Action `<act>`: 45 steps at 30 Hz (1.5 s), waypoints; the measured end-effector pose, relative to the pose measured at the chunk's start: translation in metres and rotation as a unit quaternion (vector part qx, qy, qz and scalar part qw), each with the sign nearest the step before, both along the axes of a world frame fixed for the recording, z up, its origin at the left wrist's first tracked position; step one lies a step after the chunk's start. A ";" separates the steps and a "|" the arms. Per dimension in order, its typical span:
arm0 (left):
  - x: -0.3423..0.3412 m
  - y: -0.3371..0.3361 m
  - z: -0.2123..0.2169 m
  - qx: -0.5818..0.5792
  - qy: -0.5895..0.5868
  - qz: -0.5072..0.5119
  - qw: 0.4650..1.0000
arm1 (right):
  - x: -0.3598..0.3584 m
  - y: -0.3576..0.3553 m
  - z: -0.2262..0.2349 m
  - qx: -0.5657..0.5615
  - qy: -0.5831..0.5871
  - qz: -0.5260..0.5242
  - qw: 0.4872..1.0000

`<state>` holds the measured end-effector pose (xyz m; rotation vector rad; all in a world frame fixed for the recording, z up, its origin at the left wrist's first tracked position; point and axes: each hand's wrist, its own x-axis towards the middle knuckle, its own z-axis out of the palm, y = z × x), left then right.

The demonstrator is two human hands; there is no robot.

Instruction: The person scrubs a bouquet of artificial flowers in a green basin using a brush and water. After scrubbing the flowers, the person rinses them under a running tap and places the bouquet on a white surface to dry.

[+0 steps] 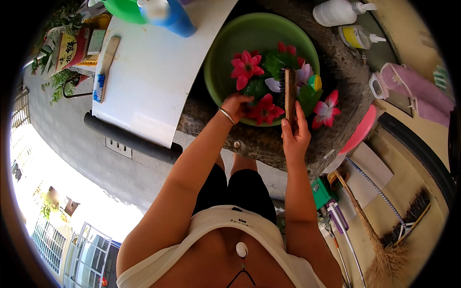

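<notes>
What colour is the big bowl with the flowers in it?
The bowl is green, best seen in the head view, with red and pink flowers inside.

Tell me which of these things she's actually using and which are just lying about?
In use:
left hand on the fake flowers
right hand holding a wooden brush
green basin

Lying about:
second brush on the white top
white bottle
yellow bottle
pink brush
broom
</notes>
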<state>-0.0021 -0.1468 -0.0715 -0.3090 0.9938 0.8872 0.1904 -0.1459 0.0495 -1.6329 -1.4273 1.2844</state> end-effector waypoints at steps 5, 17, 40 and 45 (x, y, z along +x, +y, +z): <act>-0.009 0.028 -0.015 0.034 -0.001 -0.006 0.999 | 0.031 -0.029 0.009 -0.020 -0.032 0.106 0.994; -0.053 0.058 0.023 0.165 0.058 -0.151 0.973 | 0.054 -0.019 -0.002 -0.144 -0.338 0.304 0.879; -0.056 0.034 0.004 0.127 -0.170 0.079 0.974 | -0.035 0.000 -0.127 0.077 -0.395 0.367 0.839; -0.048 0.021 -0.016 0.118 -0.091 0.135 0.980 | -0.033 -0.020 -0.015 -0.163 -0.350 0.346 0.855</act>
